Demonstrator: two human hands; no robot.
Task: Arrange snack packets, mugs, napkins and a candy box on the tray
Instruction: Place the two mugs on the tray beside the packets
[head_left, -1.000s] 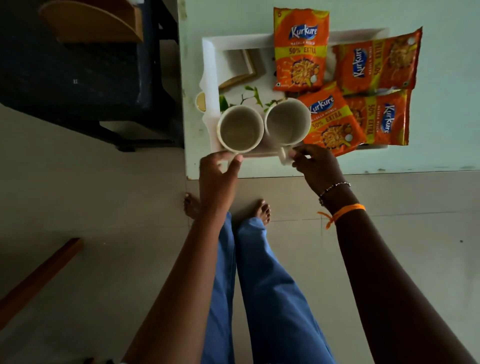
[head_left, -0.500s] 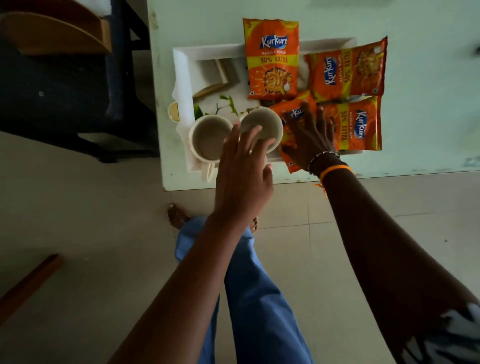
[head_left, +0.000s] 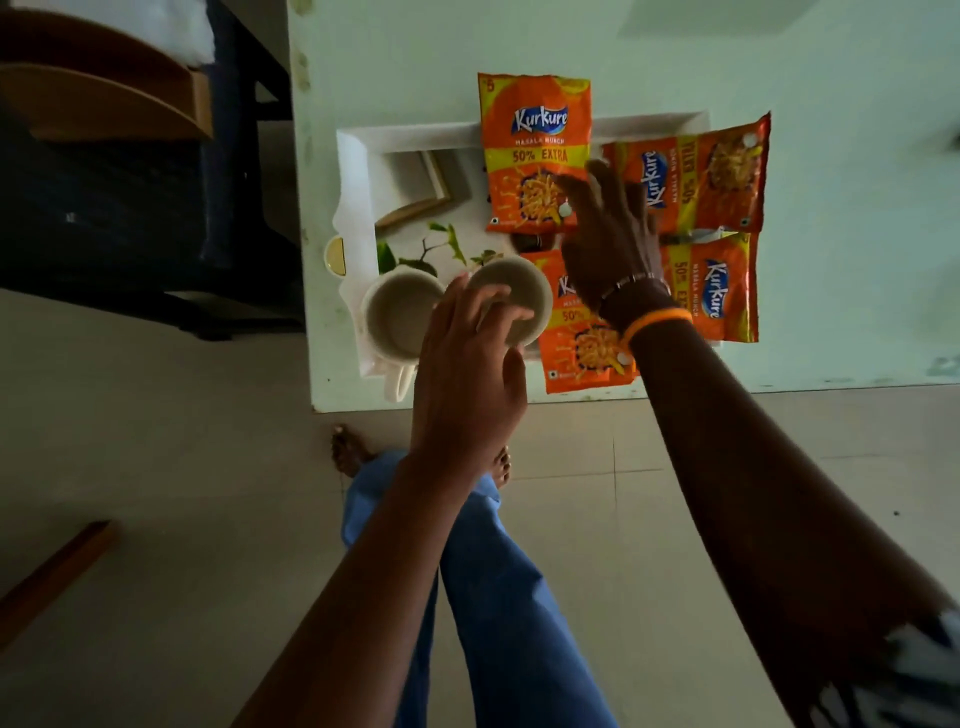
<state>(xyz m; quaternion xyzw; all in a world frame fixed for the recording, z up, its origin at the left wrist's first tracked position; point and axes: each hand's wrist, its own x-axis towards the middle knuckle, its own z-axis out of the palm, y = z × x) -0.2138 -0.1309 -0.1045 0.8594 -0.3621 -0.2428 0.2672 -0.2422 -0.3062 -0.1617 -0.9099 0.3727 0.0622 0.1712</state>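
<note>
On the pale counter (head_left: 831, 62) sits a white tray (head_left: 358, 171) holding 2 beige mugs at its near edge: the left mug (head_left: 397, 317) and the right mug (head_left: 519, 296), rims touching. The left hand (head_left: 467, 374) hovers over the right mug, fingers loosely spread, gripping nothing. 4 orange packets (head_left: 535, 150) read "Kurkure MASALA MUNCH 50% EXTRA". The right hand (head_left: 608, 239) lies flat and open across them.

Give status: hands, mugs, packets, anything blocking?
Left hand open over right mug, no grip. Right hand spread above packets, holding nothing. Both mugs and four packets on tray. Nothing in the way.
</note>
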